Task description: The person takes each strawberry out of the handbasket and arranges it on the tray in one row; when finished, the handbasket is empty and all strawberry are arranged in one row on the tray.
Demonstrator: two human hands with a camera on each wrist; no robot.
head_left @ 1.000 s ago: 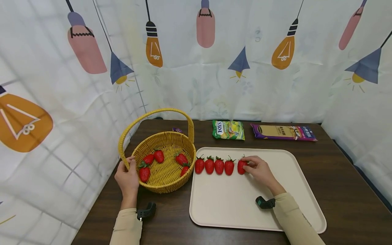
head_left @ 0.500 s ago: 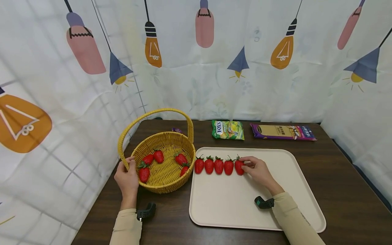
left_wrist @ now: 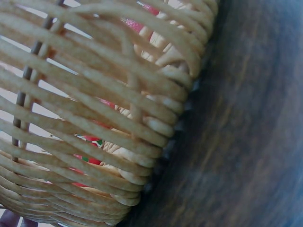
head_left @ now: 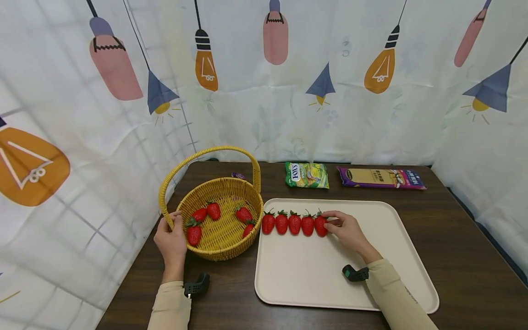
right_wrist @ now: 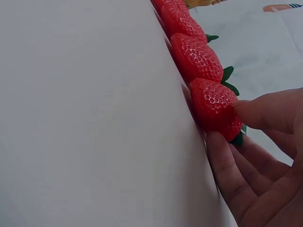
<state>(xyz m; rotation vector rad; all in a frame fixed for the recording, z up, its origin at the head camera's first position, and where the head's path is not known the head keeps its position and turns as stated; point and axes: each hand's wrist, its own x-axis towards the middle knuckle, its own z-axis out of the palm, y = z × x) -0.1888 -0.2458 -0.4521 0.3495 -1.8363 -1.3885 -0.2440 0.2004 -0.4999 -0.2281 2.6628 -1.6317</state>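
Note:
At the left, my left hand point(head_left: 170, 238) grips the yellow woven basket point(head_left: 231, 251) at its rim, by the foot of its handle. Several red strawberries point(head_left: 213, 210) lie inside the basket. The left wrist view is filled by the basket's weave point(left_wrist: 94, 90), with bits of red showing through the gaps. On the cream tray point(head_left: 313, 270), several strawberries point(head_left: 294, 223) form a row along the far side, leaves pointing away from me. My right hand point(head_left: 349, 233) pinches the strawberry point(head_left: 320, 226) at the row's right end; in the right wrist view this strawberry point(right_wrist: 213, 104) touches its neighbour point(right_wrist: 196, 56).
Behind the tray lie a green candy bag point(head_left: 307, 175) and a long purple-and-tan snack packet point(head_left: 381, 178). A small purple wrapper point(head_left: 238, 175) shows behind the basket. The brown table point(head_left: 462, 247) extends right of the tray, and a printed curtain point(head_left: 255, 114) hangs behind.
My right hand has slid the strawberry it pinches left along the tray, closing the gap to the row. The left hand and basket have stayed in place.

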